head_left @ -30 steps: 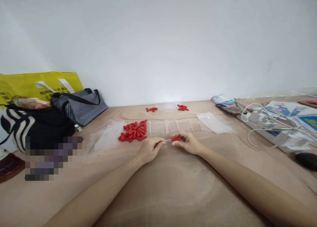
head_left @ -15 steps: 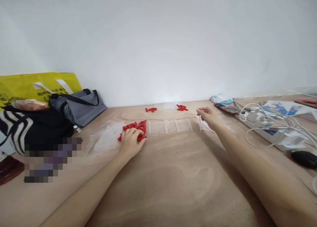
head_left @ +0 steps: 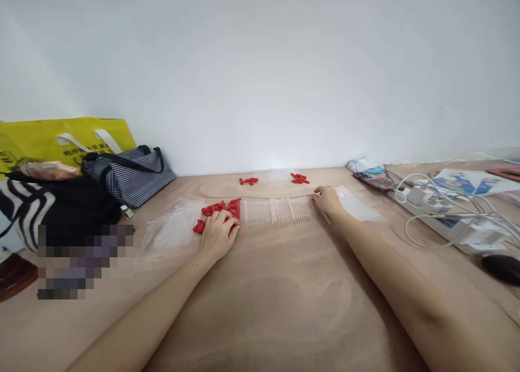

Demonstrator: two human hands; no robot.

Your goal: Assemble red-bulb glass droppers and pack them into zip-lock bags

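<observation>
My left hand (head_left: 219,233) rests with bent fingers on the near side of a pile of small red pieces (head_left: 233,205); whether it grips one is hidden. To the right of the pile lies a row of thin clear sticks (head_left: 280,210), side by side. At the row's right end, my right hand (head_left: 327,201) has its fingers pinched together, and what they hold is too small to make out. Clear plastic sheets (head_left: 359,205) lie just right of that hand. Near the wall are two small groups of red pieces (head_left: 248,181) (head_left: 299,178), with more clear sticks (head_left: 278,178) between them.
Clear plastic bags (head_left: 170,228) lie left of the red pile. Farther left are a striped bag (head_left: 130,177), a yellow bag (head_left: 73,136), and a small bottle (head_left: 127,212). On the right sit a power strip with cables (head_left: 450,223), printed papers (head_left: 471,181) and a black object (head_left: 501,268).
My right hand has moved left, from above the plastic sheets to the right end of the stick row. My left hand has barely moved at the red pile.
</observation>
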